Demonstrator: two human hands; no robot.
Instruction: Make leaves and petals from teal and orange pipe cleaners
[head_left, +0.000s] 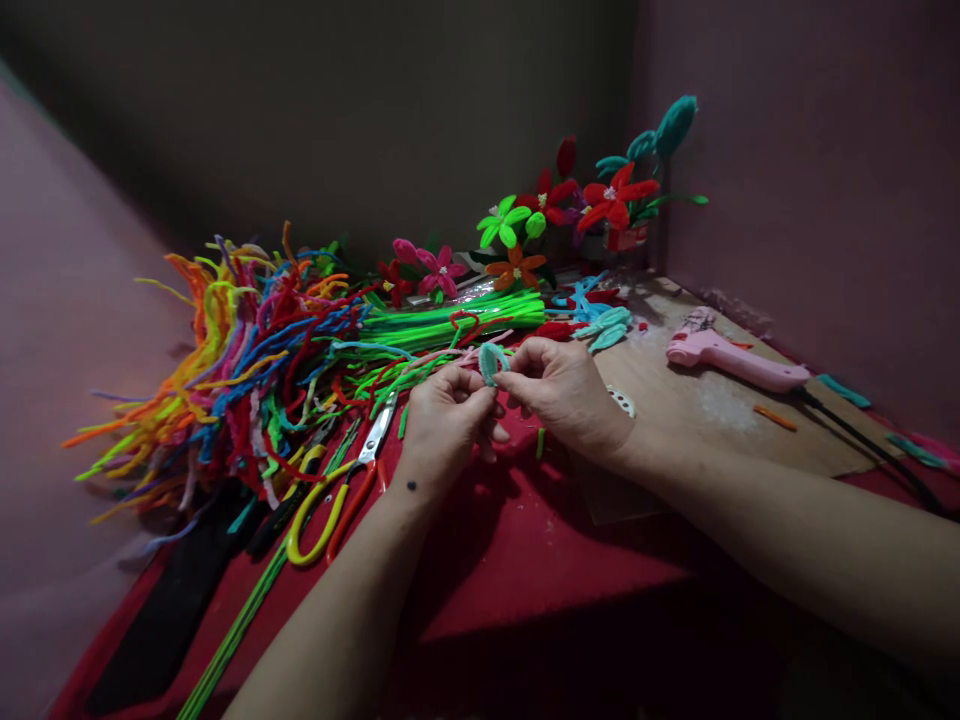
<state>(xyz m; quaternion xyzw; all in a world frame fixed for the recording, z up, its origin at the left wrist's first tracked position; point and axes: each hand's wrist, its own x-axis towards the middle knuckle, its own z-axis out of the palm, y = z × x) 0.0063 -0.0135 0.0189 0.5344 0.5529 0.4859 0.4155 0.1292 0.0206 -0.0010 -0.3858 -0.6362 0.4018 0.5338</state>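
Between my two hands, above the red table cover point(517, 560), is a small looped teal pipe cleaner point(491, 362). My left hand point(450, 415) pinches its lower end with thumb and forefinger. From the right side, my right hand point(562, 390) grips the same loop between its fingertips, the other fingers curled. Just left of my left hand lie scissors point(341, 495) with yellow and orange handles. Behind my hands is a bundle of bright green pipe cleaners point(450, 322), and several teal petal loops point(604, 328) lie past my right hand.
A large heap of mixed-colour pipe cleaners point(247, 370) fills the left. Pipe-cleaner flowers point(616, 195) stand at the back. A pink glue gun point(739, 360) with a black cord rests on a brown board point(690, 430) at right. Black-handled pliers point(289, 505) lie beside the scissors. Walls stand close behind.
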